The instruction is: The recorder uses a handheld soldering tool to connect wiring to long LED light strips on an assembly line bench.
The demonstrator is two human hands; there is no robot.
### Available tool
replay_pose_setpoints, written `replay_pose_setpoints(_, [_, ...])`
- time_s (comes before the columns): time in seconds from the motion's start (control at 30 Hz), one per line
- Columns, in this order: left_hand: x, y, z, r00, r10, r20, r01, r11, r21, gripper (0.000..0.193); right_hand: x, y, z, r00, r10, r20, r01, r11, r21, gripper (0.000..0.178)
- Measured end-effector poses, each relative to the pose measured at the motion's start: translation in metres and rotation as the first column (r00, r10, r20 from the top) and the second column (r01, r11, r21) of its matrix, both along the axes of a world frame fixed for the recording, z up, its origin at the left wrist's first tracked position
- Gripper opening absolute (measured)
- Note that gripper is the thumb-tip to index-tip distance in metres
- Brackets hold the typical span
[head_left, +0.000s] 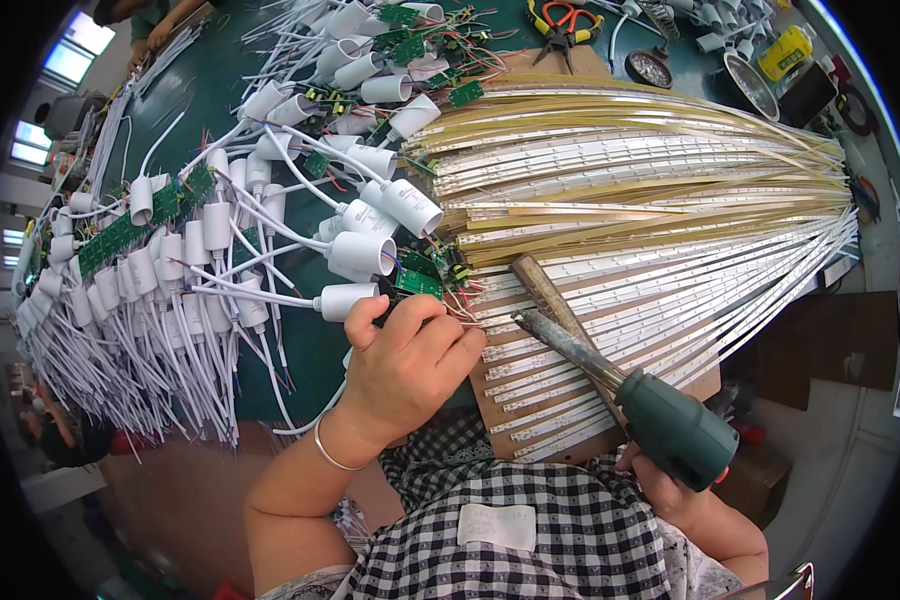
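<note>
My left hand (405, 350), closed, pinches at a small green circuit board (419, 283) with thin red wires; a black part shows by the fingertips. Beside it lies a white cylindrical lamp cap (348, 302) with a white cable. My right hand (668, 492) is closed around a soldering iron (675, 425) with a thick dark green handle, which hides some of the fingers. Its worn metal tip points up-left over white LED strips (540, 393). A second flat metal bar (555, 300) crosses behind the iron; what holds it is hidden.
Many lamp caps with cables and boards (150, 270) pile up at left and at the far middle. LED strips fan rightward on a brown board (495, 400). Pliers (563, 35), a metal dish (750, 85) and a yellow bottle (785, 52) lie far right. Another person's hand (158, 37) shows far left.
</note>
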State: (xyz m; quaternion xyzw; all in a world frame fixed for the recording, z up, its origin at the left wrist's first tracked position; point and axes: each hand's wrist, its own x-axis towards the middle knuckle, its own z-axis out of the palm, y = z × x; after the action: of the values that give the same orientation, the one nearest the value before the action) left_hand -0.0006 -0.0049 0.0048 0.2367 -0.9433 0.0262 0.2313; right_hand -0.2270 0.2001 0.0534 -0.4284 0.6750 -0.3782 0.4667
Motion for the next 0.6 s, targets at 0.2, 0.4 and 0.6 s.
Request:
replay_pose_setpoints(0.2, [0.0002, 0.0, -0.0015, 1.0, -0.003, 0.001, 0.003, 1.0, -0.009, 0.014, -0.0002, -0.0007, 0.001, 1.0, 0.005, -0.001, -0.005, 0.999, 0.032, 0.03])
replay_pose_setpoints(0.4, [-0.0031, 0.0034, 0.0028, 0.999, 0.017, -0.039, -0.014, 0.998, 0.064, 0.014, 0.0009, -0.0017, 0.0007, 1.0, -0.015, 0.005, 0.015, 1.0, 0.007, 0.03])
replay_pose_setpoints(0.6, [0.0002, 0.0, 0.0012, 1.0, -0.014, -0.012, 0.015, 0.999, 0.041, 0.015, -0.0004, 0.0007, -0.0013, 1.0, -0.013, 0.017, 0.013, 1.0, -0.02, 0.03])
